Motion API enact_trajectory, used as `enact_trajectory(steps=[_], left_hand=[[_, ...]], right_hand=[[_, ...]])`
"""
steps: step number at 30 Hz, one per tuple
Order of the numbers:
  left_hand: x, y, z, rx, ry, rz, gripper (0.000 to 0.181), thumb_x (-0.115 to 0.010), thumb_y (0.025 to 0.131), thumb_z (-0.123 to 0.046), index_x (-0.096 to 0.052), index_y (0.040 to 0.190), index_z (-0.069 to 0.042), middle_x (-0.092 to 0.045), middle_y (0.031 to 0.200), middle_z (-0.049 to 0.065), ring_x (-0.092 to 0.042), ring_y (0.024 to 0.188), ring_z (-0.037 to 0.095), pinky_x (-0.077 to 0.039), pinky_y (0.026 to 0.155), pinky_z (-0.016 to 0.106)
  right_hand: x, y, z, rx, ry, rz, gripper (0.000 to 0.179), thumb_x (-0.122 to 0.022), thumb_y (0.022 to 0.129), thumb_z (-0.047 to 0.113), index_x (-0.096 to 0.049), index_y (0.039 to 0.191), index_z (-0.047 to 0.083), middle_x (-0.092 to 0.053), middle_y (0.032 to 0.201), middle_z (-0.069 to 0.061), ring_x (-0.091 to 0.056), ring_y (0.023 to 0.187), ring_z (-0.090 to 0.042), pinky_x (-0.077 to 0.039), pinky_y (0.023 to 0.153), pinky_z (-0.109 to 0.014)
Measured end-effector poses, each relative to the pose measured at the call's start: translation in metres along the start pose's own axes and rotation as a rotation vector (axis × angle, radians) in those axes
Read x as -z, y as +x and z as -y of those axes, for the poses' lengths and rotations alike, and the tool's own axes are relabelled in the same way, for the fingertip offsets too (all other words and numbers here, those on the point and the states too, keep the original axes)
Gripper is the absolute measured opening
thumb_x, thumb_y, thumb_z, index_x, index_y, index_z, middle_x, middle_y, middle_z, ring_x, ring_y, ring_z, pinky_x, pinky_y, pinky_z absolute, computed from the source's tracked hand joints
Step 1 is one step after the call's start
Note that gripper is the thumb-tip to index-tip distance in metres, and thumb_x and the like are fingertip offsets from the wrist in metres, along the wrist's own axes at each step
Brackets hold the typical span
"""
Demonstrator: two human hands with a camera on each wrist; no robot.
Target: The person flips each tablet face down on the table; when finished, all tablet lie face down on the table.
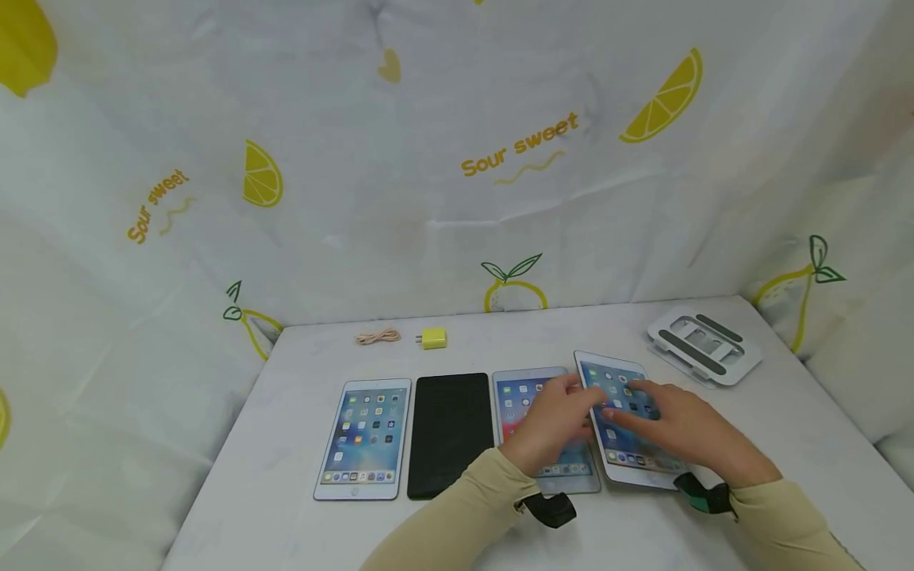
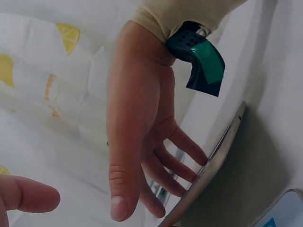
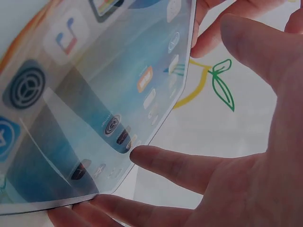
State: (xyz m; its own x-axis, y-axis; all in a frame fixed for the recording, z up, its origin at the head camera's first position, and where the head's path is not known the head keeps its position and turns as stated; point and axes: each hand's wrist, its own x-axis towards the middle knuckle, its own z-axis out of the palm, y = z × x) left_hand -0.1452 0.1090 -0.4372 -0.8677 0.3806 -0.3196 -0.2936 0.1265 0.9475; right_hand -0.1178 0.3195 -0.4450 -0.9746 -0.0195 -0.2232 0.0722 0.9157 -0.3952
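Observation:
A white-framed tablet (image 1: 621, 432), its screen lit with app icons, tilts up off the table on the right. Beside its raised left edge, my left hand (image 1: 553, 416) holds it, thumb on the screen side and the other fingers partly hidden behind. Over the screen's right part is my right hand (image 1: 689, 424). Its fingers (image 3: 170, 165) reach the tablet's edge fairly straight, while the thumb (image 3: 246, 47) stands off the glass. Partly under my left hand lies another lit tablet (image 1: 514, 388) in a silver-white frame.
Further left lie a black tablet or case (image 1: 450, 436) and a white lit tablet (image 1: 364, 432). Behind them are a coiled pinkish cable (image 1: 378, 336) and a yellow plug adapter (image 1: 432, 339). A folded white stand (image 1: 703, 345) lies at the back right, near the lemon-print curtain (image 1: 428, 198).

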Motion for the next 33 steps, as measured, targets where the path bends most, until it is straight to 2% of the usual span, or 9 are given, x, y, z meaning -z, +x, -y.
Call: enact_trajectory(steps=[5,7,9,12,18,26,33], left_hand=[[0.007,0.001,-0.005,-0.011,-0.033,0.041,0.038,-0.07,0.1,-0.03,-0.071,0.132,-0.009,-0.071,0.113,0.006,-0.074,0.096,0.023,-0.064,0.097,0.051],[0.009,0.001,-0.005,-0.021,-0.046,0.054,0.027,-0.069,0.101,-0.028,-0.074,0.12,-0.01,-0.071,0.104,0.008,-0.073,0.091,0.023,-0.065,0.092,0.05],[0.011,0.002,-0.005,-0.026,-0.056,0.059,0.024,-0.068,0.101,-0.027,-0.075,0.116,-0.01,-0.072,0.1,0.007,-0.073,0.089,0.023,-0.066,0.089,0.048],[0.011,0.004,-0.005,-0.023,-0.077,0.06,0.026,-0.069,0.101,-0.025,-0.074,0.119,-0.007,-0.074,0.1,0.008,-0.076,0.089,0.024,-0.067,0.09,0.049],[0.013,0.004,-0.006,-0.014,-0.085,0.06,0.044,-0.069,0.102,-0.026,-0.067,0.14,-0.003,-0.075,0.112,0.009,-0.077,0.093,0.024,-0.065,0.094,0.053],[0.017,0.004,-0.007,-0.05,-0.104,0.096,0.044,-0.067,0.103,-0.026,-0.067,0.14,-0.003,-0.073,0.117,0.011,-0.074,0.092,0.02,-0.067,0.092,0.049],[0.017,0.004,-0.008,-0.083,-0.126,0.088,0.055,-0.065,0.101,-0.023,-0.057,0.152,-0.003,-0.071,0.122,0.01,-0.076,0.095,0.02,-0.067,0.091,0.048]], right_hand=[[0.0,0.001,0.002,-0.002,0.014,0.017,0.105,-0.053,0.099,0.08,-0.046,0.157,-0.008,-0.051,0.149,-0.045,-0.056,0.133,-0.062,-0.053,0.098,-0.075],[-0.001,0.001,0.004,0.0,0.026,0.019,0.106,-0.053,0.099,0.08,-0.044,0.158,-0.008,-0.05,0.151,-0.045,-0.055,0.134,-0.062,-0.052,0.099,-0.075],[-0.003,0.001,0.005,-0.007,0.033,0.025,0.108,-0.052,0.099,0.08,-0.041,0.159,-0.008,-0.048,0.154,-0.045,-0.053,0.136,-0.063,-0.051,0.101,-0.076],[-0.004,0.0,0.009,-0.016,0.041,0.034,0.11,-0.051,0.099,0.081,-0.039,0.16,-0.01,-0.045,0.156,-0.045,-0.051,0.138,-0.064,-0.05,0.102,-0.077],[-0.004,-0.001,0.014,-0.013,0.071,0.06,0.107,-0.05,0.1,0.08,-0.038,0.161,-0.008,-0.047,0.155,-0.043,-0.057,0.134,-0.06,-0.052,0.101,-0.076],[-0.003,-0.003,0.018,-0.016,0.145,0.096,0.103,-0.05,0.102,0.077,-0.034,0.164,-0.004,-0.056,0.148,-0.041,-0.07,0.12,-0.047,-0.057,0.096,-0.07],[-0.004,-0.003,0.018,0.014,0.228,0.098,0.097,-0.051,0.105,0.07,-0.031,0.166,-0.003,-0.055,0.15,-0.041,-0.066,0.129,-0.052,-0.062,0.093,-0.063]])
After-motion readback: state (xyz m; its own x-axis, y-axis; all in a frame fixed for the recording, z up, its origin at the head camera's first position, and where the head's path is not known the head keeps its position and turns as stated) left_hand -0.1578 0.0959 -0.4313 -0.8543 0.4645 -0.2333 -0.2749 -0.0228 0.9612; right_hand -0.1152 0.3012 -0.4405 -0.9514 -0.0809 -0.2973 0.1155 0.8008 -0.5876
